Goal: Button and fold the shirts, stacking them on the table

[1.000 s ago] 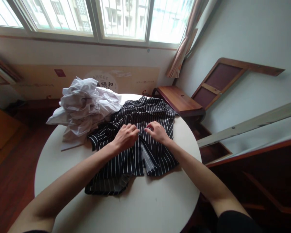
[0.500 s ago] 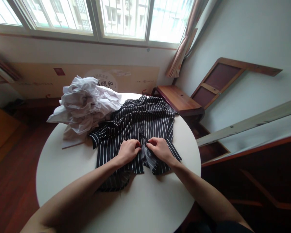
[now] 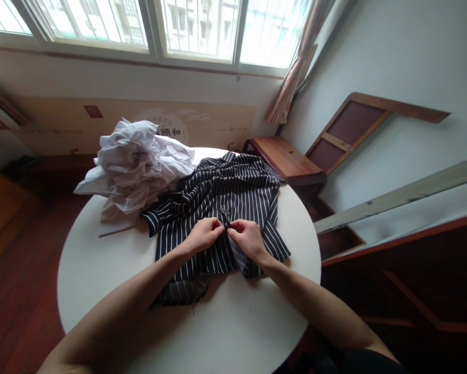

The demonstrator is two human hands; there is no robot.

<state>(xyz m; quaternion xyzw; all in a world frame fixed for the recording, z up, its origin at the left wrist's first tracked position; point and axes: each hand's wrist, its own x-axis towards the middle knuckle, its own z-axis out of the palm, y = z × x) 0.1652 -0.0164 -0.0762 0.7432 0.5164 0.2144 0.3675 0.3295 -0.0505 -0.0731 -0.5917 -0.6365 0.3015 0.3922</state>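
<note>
Our left hand (image 3: 204, 236) and our right hand (image 3: 247, 239) are side by side, almost touching. Both are on the shirt (image 3: 233, 192). The fingers of each hand are curled shut and pinch the cloth where the two front edges of the shirt meet. We cannot tell what small bit is between the fingertips.

The shirt is black with thin white stripes. It lies spread out and a bit crumpled in the middle of the round white desk (image 3: 233, 322). Its near edge hangs in folds under our left arm.

A pile (image 3: 134, 166) of white clothes sits on the far left part of the desk. It touches the shirt. Behind the desk, on the right, is a brown wooden bench (image 3: 288, 161). Above is a big window (image 3: 198, 26) with a curtain (image 3: 295, 67) at its right side.
</note>
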